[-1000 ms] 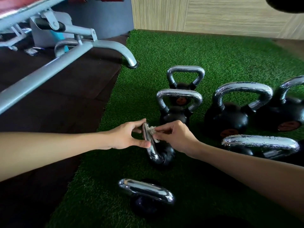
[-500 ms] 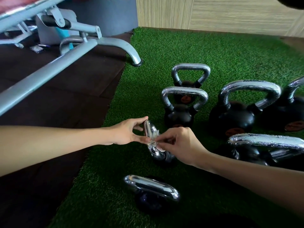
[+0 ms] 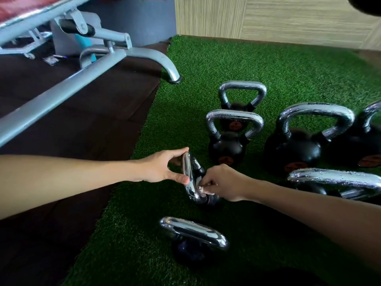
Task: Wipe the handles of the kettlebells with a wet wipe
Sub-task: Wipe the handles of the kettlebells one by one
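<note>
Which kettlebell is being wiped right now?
The small kettlebell between both hands: the left hand pinches its handle, the right hand presses the wipe against it. The others stand untouched.

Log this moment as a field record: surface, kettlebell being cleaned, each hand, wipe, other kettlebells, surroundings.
surface: green artificial turf, beside a dark floor mat
being cleaned: small black kettlebell with chrome handle
left hand: grips the handle between thumb and fingers
right hand: pinches a white wet wipe against the handle's lower part
others: six more in view on the turf, including the nearest kettlebell
surroundings: grey metal bench frame, at left
</note>
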`<state>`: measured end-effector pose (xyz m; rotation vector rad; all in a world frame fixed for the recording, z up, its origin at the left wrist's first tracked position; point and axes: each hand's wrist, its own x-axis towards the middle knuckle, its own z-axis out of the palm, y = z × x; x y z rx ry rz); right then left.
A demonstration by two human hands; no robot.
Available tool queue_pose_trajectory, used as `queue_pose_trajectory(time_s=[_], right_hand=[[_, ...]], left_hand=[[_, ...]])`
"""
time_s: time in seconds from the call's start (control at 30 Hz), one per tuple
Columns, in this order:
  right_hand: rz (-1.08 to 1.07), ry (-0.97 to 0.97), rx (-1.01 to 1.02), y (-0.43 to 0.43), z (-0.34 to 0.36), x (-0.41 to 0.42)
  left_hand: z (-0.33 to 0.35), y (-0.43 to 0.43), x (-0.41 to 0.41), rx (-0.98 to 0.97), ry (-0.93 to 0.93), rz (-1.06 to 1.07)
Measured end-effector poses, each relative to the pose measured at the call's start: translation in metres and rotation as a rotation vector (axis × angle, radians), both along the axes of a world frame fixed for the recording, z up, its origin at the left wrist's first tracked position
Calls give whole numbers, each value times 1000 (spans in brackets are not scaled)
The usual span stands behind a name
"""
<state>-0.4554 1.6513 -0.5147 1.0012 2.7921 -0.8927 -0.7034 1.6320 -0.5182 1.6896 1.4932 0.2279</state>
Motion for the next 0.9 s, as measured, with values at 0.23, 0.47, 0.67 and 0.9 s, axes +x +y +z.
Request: queue_pose_trajectory(time_s=[0.23, 0.47, 0.67, 0.9], right_hand=[[-149, 99, -308, 1, 2, -2], [-416, 259, -587, -7, -9, -18], [-682, 479, -665, 3, -16, -30], [-642, 397, -534, 1, -12, -25]], left_hand=[[-3, -4, -6, -18, 2, 0], [-4, -9, -4, 3, -2, -3], [-1, -8, 0, 3, -34, 1], [-4, -5, -5, 3, -10, 9]])
